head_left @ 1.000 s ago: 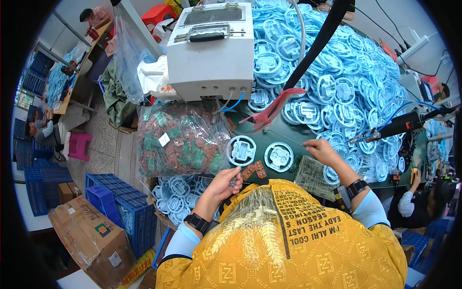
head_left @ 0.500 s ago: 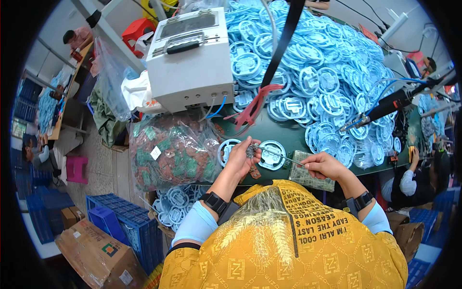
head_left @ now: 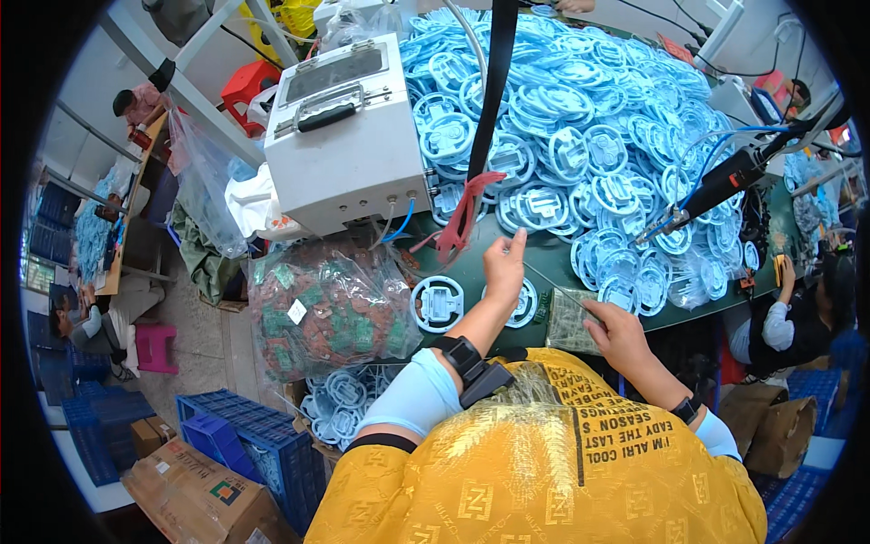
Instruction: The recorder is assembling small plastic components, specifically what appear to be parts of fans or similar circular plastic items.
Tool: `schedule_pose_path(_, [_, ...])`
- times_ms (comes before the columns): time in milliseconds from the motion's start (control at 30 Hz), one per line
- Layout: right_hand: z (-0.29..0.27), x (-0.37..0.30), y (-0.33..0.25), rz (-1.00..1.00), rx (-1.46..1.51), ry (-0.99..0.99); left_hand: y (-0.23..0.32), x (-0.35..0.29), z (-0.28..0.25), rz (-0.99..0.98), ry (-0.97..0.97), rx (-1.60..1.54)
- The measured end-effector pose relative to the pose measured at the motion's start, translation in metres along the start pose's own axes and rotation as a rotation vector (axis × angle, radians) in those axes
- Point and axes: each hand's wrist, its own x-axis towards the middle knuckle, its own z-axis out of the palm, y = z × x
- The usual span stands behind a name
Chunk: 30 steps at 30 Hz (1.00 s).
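The right hand (head_left: 621,331) is gripping a thin rod (head_left: 557,286) in a narrow pinch, its thumb and fingertips closing on the near end. The rod is slanting up and leftward above the green table (head_left: 476,263), its far end lying close to the left hand (head_left: 504,269). The left hand is curling, with one digit pointing upward; its palm is facing out of view, so one cannot tell how far it is closing or what it is holding. Two light-blue discs are lying below and beside it: the left disc (head_left: 437,304) is showing whole, and the right disc (head_left: 523,304) is being partly covered by the left hand and wrist. A flat clear packet (head_left: 571,328) is resting on the table beside the right hand.

Left of the discs, a clear plastic bag (head_left: 313,358) is holding many red-brown and green boards. Beneath it, an open box is containing light-blue parts (head_left: 343,399). Farther left, a blue crate (head_left: 294,467) is standing beside a cardboard carton (head_left: 181,490).
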Motion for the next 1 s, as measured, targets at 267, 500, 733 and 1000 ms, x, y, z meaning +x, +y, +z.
schedule_pose_path(267, [-0.003, -0.008, 0.009, 0.628, 0.839, -0.195, 0.049, -0.015, 0.01, -0.197, -0.097, -0.5])
schedule_pose_path(500, [-0.004, -0.005, 0.016, 0.752, 1.16, -0.365, 0.051, -0.016, -0.001, -0.319, -0.164, -0.654])
schedule_pose_path(733, [-0.001, -0.009, 0.025, 0.784, 1.364, -0.52, 0.055, -0.021, -0.009, -0.403, -0.284, -0.756])
schedule_pose_path(1000, [-0.007, -0.008, 0.026, 0.781, 1.338, -0.572, 0.049, -0.02, -0.018, -0.479, -0.349, -0.714])
